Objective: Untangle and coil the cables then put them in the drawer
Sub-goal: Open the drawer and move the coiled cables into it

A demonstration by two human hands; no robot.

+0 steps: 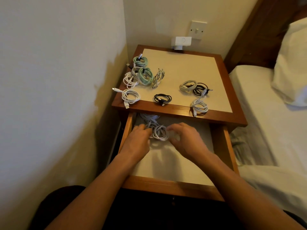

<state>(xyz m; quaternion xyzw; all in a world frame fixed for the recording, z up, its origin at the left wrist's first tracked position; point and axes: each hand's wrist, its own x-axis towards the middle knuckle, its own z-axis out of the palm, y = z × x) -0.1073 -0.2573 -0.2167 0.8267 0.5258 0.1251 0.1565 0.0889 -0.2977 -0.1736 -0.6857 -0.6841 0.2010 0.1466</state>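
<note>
left hand grip: fingers curled round the left edge of the white coil, grasping it. right hand grip: curled fingertips touched the coil's right edge, thumb just below; couldn't tell whether it pinched or only touched.

The white coil sat inside the open drawer, toward the back, left of centre, on the pale liner. A second coil lay just behind it, partly under the worktop edge. Both forearms reached in over the drawer front.

The worktop carried the other cables, all coiled:
- back left: far teal cable and near teal cable, close together
- a white cable just left of the near teal one
- a braided cable just right of it
- front left: another white cable, plug hanging past the edge
- front centre: black cable
- right: grey cable overlapping a second black cable
- a white one at the front edge

Wall socket and adapter sat behind the worktop, with the bed to the right.
</note>
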